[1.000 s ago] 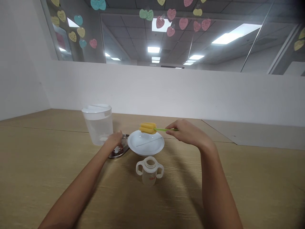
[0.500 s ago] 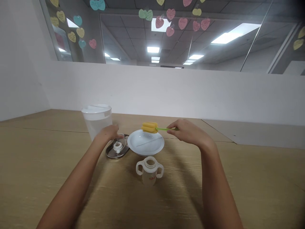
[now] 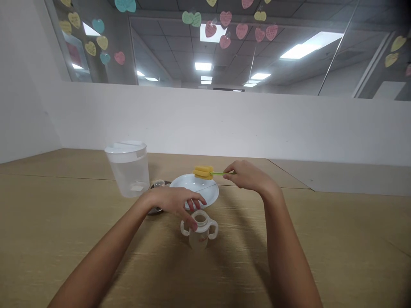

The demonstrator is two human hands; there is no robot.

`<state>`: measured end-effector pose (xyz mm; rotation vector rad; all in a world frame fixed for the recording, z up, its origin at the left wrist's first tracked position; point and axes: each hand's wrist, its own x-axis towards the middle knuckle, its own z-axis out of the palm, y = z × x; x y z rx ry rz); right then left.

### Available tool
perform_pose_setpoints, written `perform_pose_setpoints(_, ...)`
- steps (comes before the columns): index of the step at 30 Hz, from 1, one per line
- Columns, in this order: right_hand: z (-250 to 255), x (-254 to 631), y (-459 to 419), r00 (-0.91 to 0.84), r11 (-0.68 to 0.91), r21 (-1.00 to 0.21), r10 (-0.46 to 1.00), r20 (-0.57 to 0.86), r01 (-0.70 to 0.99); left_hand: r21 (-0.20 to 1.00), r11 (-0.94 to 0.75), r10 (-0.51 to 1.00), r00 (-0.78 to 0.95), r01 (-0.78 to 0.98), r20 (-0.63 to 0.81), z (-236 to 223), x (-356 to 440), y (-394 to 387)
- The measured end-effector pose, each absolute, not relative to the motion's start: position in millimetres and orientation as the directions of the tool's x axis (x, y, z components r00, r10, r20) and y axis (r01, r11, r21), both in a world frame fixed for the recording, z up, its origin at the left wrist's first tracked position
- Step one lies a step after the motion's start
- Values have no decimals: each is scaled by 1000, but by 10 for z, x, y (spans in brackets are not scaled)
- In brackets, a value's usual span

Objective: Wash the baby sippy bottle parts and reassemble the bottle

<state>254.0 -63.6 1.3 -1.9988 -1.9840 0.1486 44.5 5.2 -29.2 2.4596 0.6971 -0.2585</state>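
My right hand (image 3: 246,174) pinches the green handle of a yellow sponge bottle brush (image 3: 203,172), held level over the far part of a white bowl (image 3: 210,197). Open, with fingers apart, my left hand (image 3: 180,203) reaches over the left side of a lidless two-handled baby bottle (image 3: 199,239). Whether its thumb touches the bottle I cannot tell. The bottle stands upright in front of the bowl. Behind my left hand, a metal tray (image 3: 155,211) is mostly hidden, with a clear cap (image 3: 159,183) showing on it.
A translucent lidded bucket (image 3: 128,171) stands at the back left, beyond the tray. The wooden table (image 3: 337,239) runs back to a white wall (image 3: 224,124). Above the wall is a glass pane with heart-shaped notes (image 3: 225,18).
My left hand has left the tray and moved right and nearer, to the baby bottle. My right hand still holds the brush over the bowl. The view has shifted slightly.
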Motion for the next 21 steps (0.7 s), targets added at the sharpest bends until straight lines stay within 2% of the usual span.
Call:
perform_pose_setpoints(4,14,2550,-628,31,10,-295,991,132,956,429,-745,391,856,511,-339,-388,481,15)
perform_pose_setpoints(14,14,2552,-632,26,12,-298,992,124,954,416,-808,343,907,418,-246,-685,618,84)
perform_pose_setpoints(21,75,2560,-753,73,-15,-341,985,158,940,536,-788,319,945,303,-66,-416,506,42)
